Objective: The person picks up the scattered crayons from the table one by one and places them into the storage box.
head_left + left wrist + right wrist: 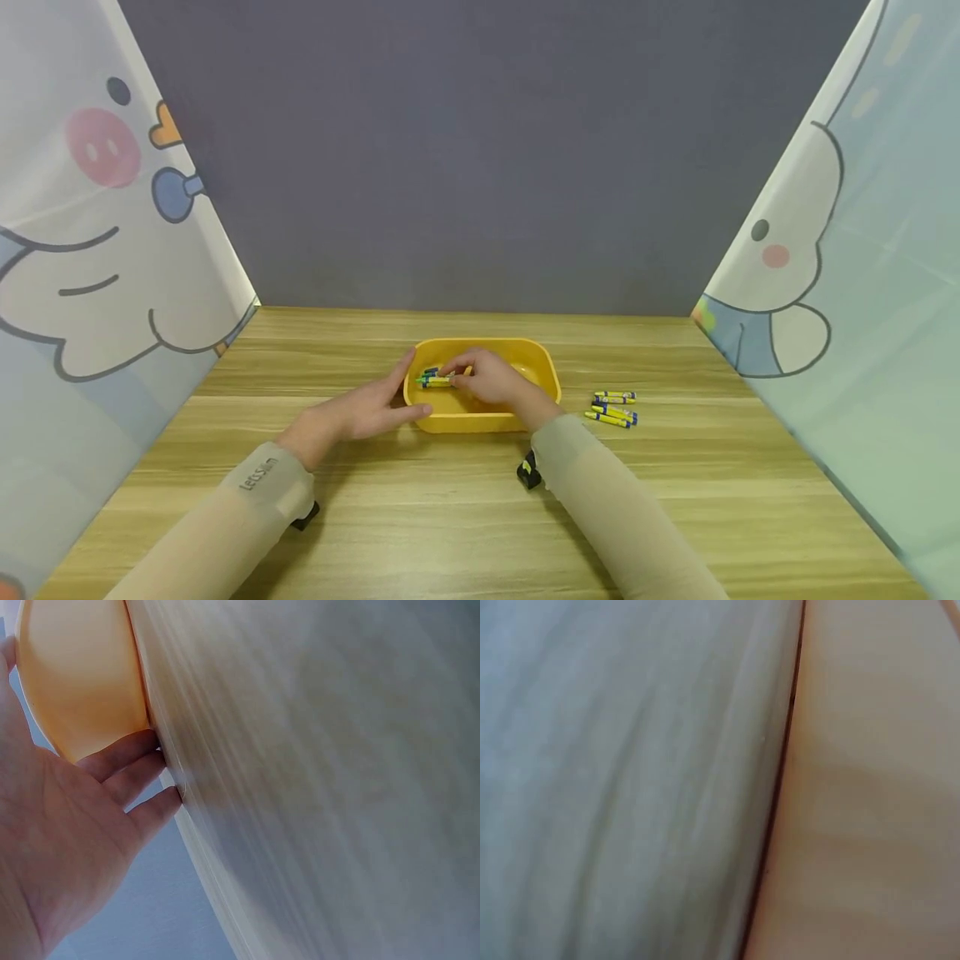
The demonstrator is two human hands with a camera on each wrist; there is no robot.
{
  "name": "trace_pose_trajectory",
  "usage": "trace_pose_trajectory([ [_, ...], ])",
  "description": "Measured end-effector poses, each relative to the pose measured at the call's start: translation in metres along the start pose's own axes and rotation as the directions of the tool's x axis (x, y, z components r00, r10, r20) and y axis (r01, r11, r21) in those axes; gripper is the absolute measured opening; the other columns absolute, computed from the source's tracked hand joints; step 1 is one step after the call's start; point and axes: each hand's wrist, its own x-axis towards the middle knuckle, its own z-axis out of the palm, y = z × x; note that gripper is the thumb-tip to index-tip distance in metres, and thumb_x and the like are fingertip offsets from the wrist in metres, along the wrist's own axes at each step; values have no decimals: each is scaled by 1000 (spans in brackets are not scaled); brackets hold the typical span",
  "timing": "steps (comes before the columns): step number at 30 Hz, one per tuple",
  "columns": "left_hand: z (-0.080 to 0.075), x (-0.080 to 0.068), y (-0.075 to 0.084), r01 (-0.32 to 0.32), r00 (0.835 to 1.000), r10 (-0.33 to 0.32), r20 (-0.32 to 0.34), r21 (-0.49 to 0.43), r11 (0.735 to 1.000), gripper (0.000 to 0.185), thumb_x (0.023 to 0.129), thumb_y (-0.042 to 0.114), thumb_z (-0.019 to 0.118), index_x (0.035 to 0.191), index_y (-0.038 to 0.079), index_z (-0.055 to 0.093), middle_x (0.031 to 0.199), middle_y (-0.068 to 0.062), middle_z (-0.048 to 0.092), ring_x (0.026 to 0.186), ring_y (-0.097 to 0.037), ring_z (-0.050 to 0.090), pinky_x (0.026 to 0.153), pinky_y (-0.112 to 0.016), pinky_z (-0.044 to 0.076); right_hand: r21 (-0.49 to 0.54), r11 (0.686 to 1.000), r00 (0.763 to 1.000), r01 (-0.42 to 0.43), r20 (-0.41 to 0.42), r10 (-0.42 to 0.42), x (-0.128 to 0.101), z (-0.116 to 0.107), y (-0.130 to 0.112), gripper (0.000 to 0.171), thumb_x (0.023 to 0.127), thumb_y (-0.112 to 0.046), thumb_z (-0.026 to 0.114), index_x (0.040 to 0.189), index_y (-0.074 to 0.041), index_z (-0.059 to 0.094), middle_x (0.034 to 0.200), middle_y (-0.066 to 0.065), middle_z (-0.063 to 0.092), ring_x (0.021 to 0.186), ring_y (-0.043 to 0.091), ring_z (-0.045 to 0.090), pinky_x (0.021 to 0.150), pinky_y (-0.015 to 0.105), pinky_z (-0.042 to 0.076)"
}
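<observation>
A yellow plastic box (480, 423) stands on the wooden table. My left hand (367, 410) rests against its left end, thumb at the front rim and fingers spread along the side. The left wrist view shows that hand (71, 817) with straight fingers, fingertips down by the table beside the box wall (86, 667). Inside the box, my right hand (491, 379) pinches the end of a green crayon (437, 382) in a yellow wrapper. Another crayon with a blue end (431, 371) lies just behind it. In the right wrist view only the box wall (870, 787) and table appear, the hand being out of sight.
Several yellow-wrapped crayons (615, 415) lie on the table to the right of the box. A dark grey panel (480, 167) rises behind the table (420, 525). Cartoon-printed sheets (90, 233) hang at both sides.
</observation>
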Motion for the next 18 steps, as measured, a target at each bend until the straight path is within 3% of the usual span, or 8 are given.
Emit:
trace_pose_trajectory([
  [10, 0, 1, -4, -3, 1000, 3, -8, -4, 1000, 116, 104, 77, 54, 177, 18, -13, 179, -24, 30, 157, -44, 46, 127, -63, 39, -73, 997, 999, -32, 30, 34, 1, 2, 1, 23, 107, -9, 70, 117, -21, 86, 132, 6, 73, 122, 25, 65, 109, 47, 54],
  [18, 0, 2, -2, -6, 1000, 6, -12, -1, 1000, 116, 104, 76, 55, 177, 17, -12, 178, -25, 30, 156, -44, 47, 127, -63, 39, -83, 993, 996, -79, 41, 82, 1, 3, 1, 22, 107, -9, 72, 116, -23, 86, 134, 6, 71, 115, 23, 64, 103, 44, 55],
])
